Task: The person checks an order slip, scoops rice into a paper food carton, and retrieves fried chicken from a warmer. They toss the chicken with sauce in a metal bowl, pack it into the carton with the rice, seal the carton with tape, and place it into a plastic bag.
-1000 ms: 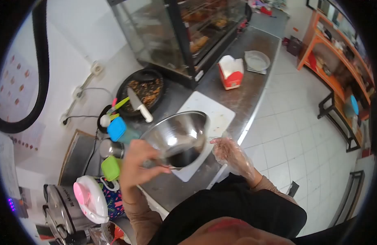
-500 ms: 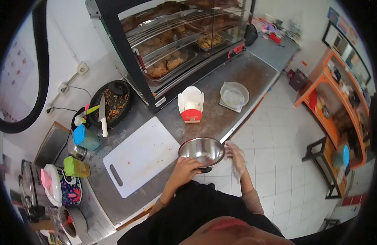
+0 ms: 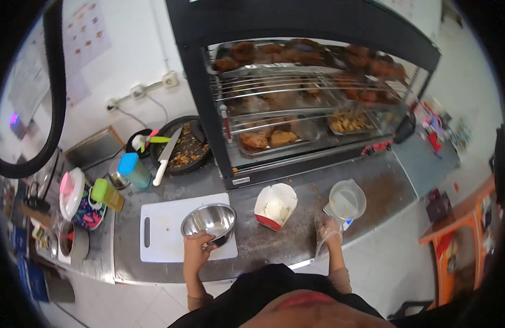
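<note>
1. The desk [image 3: 126, 238] runs across the view.
2. The cabinet [image 3: 312, 24] stands at its back, food on its trays.
3. The board [image 3: 167, 224] lies flat on the desk.
4. The pan [image 3: 200, 164] holds brown crumbs; the knife [image 3: 167, 152] rests across its rim.
5. The bowl [image 3: 209, 218] is over the board's right part — whether they touch, I cannot tell.
6. The box [image 3: 270, 222] stands open to the bowl's right, something white inside.
7. The tub [image 3: 346, 201] stands right of the box.
8. The left hand [image 3: 197, 252] has its fingers pinching the bowl's near rim.
9. The right hand [image 3: 330, 232], in a clear glove, is just beside the tub — whether its fingers are spread or pressed together, I cannot tell.
</note>
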Demonstrator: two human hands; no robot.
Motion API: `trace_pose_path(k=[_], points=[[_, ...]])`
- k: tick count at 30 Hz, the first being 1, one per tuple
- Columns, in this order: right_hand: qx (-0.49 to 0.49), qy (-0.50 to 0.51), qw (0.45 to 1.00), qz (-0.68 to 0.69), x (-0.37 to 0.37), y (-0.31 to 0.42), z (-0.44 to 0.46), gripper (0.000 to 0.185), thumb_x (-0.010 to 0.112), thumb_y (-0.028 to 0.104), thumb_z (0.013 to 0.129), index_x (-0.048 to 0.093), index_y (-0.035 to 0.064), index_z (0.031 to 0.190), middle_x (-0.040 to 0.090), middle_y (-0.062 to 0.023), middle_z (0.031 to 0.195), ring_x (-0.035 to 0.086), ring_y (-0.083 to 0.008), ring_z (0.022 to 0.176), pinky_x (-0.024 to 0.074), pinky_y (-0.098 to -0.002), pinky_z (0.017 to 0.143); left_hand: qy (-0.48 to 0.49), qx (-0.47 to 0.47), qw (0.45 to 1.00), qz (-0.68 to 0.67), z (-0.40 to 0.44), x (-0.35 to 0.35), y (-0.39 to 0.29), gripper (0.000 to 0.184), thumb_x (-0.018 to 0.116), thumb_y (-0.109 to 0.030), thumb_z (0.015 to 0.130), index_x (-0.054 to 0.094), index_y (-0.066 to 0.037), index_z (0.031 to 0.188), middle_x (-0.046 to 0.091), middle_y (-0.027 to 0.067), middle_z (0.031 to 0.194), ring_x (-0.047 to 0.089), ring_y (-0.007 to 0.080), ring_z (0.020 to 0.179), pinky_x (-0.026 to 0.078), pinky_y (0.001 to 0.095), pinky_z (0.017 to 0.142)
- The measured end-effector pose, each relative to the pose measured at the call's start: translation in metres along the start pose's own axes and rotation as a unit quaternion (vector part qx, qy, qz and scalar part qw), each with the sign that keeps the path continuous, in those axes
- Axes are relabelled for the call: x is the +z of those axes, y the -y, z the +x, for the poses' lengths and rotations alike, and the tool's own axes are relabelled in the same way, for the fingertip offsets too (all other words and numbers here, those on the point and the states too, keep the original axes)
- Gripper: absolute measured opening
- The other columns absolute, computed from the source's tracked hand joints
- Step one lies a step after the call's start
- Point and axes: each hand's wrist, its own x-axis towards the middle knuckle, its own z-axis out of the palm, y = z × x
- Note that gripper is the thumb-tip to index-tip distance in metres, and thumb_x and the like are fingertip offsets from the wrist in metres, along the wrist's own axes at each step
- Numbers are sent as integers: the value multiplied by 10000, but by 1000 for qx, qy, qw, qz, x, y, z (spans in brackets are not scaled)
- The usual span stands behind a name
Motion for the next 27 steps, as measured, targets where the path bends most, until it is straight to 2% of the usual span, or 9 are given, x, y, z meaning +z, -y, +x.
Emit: trace_pose_path(k=[1,5,9,11,14,20,21,25,27], points=[[11,82,996,31,-13,11,14,307,459,309,727,557,57,872,542,-160,808,520,-310,782,406,-407,678,-69,-27,993,89,-1,13,-3,245,682,-78,507,608,-63,741,577,57,686,534,220,679,341,315,668],[-343,-265,883,181,-104,117,86,128,562,141,672,579,67,774,572,-104,741,542,-269,679,434,-358,609,-172,-50,968,176,-12,77,20,172,574,-57,613,617,-139,758,549,-3,718,476,187,697,304,334,665],[-537,-191,803,175,-141,244,117,247,572,308,692,546,65,719,529,-90,698,532,-261,643,436,-356,585,-108,-105,971,184,-7,89,18,234,610,-98,606,604,-133,837,539,17,823,465,215,799,313,346,757],[-552,-153,812,113,-130,279,128,301,538,359,704,532,58,696,529,-97,694,528,-269,649,434,-360,597,-1,-137,965,225,12,56,-3,451,632,-194,624,512,-196,1059,499,20,1019,421,231,952,264,420,833],[-523,-100,837,129,-116,295,137,326,552,360,687,508,46,613,529,-106,644,528,-270,621,431,-349,583,-130,-108,974,151,68,-14,-14,748,687,-234,575,319,-186,1225,408,22,1185,348,239,1083,169,465,895],[-456,6,867,201,-122,284,145,238,525,271,671,545,53,576,565,-140,672,551,-297,657,444,-376,625,-447,343,819,-110,218,-193,-152,380,544,-132,750,420,-35,1096,570,91,876,501,176,779,322,337,787],[-464,-38,864,192,-120,285,148,215,530,258,658,547,56,586,565,-134,674,553,-296,650,447,-380,612,-528,413,741,30,244,-213,-175,306,560,-194,754,474,-7,981,565,101,869,553,170,777,406,298,707],[-479,-120,855,158,-114,269,155,175,541,222,627,534,54,577,550,-127,638,548,-281,602,452,-367,561,-286,385,874,85,297,-232,-236,667,733,-135,512,419,-87,1098,529,75,894,508,206,818,405,314,754],[-492,-194,818,226,-116,248,163,149,546,189,602,508,52,558,516,-112,585,533,-263,556,450,-343,521,-343,403,816,234,303,-225,-240,686,739,-151,507,417,-137,1112,517,78,917,482,232,857,373,342,774]])
